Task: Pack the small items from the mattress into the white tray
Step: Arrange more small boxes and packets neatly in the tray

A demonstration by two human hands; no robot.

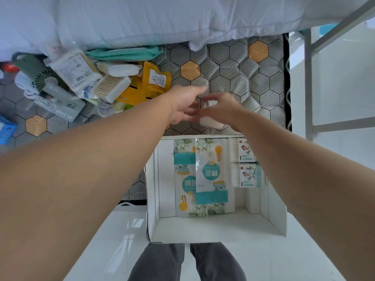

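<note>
My two hands meet over the honeycomb-patterned mattress [229, 78], just beyond the far rim of the white tray [215, 228]. A small white pack [209, 123], blurred, is held under the curled fingers of my right hand [221, 110]. My left hand [186, 104] reaches in from the left with straight fingers at the pack's side. Inside the tray lie two teal floral swab packets [211, 173] and two small printed boxes [247, 175] at its right. A pile of small items [105, 84] remains on the mattress at the left: swab boxes, yellow pouches [154, 80], a green fan [42, 78].
A rolled white quilt [162, 19] covers the far part of the bed. A grey metal frame [308, 84] stands at the right. The tray juts over the mattress edge above glossy white floor [113, 230], with my legs [186, 264] below it.
</note>
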